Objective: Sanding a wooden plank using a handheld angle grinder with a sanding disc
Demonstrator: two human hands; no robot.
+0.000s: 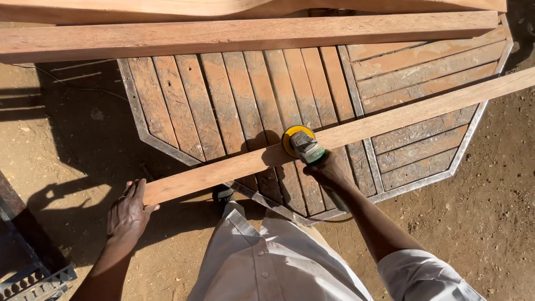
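Sanding underway: we find our right hand (pixel 330 169) wrapped around the angle grinder (pixel 301 145), disc mid-length on the wooden plank (pixel 356 131) across the slatted bench (pixel 223 106); left hand (pixel 128 212), grip spread, steadies its near end

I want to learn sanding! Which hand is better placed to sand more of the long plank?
Probably the right hand: it grips the sander, whose yellow disc sits on the plank. The left hand only steadies the plank's near end.
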